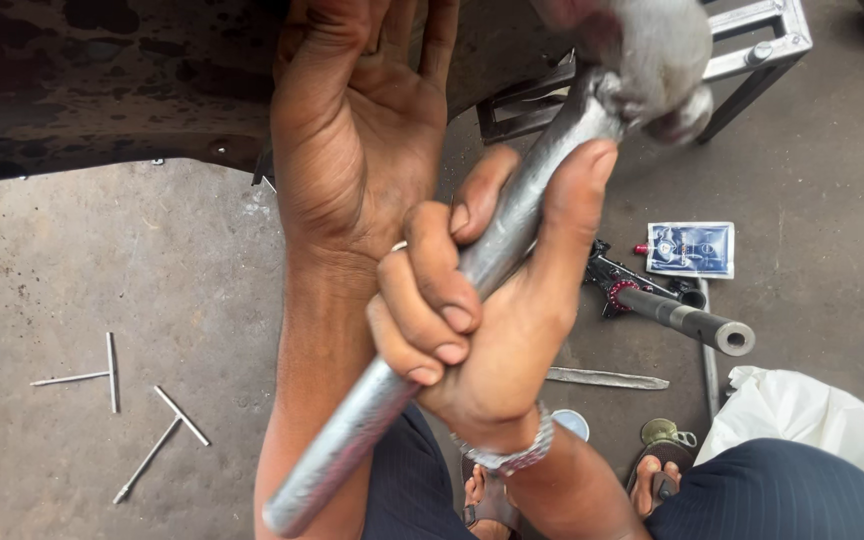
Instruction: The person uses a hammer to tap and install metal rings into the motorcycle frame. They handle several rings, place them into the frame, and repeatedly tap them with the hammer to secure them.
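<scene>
A hand grips a long metal rod under a dark metal body.

The right hand (pixel 482 320) is clenched around the grey rod (pixel 432 330), which slants up to a blurred lump of metal (pixel 657 60) at the top. The left hand (pixel 362 130) is spread flat, holding nothing, and reaches up to the dark body (pixel 102 80). The rod could slip and drop onto the sandalled feet (pixel 652 480) below. The lump is too blurry to name, and the left fingertips are cut off.

Metal workshop, stained concrete floor (pixel 152 260), scattered steel rods (pixel 112 372), metal frame (pixel 762 40), tube part (pixel 692 322)
</scene>
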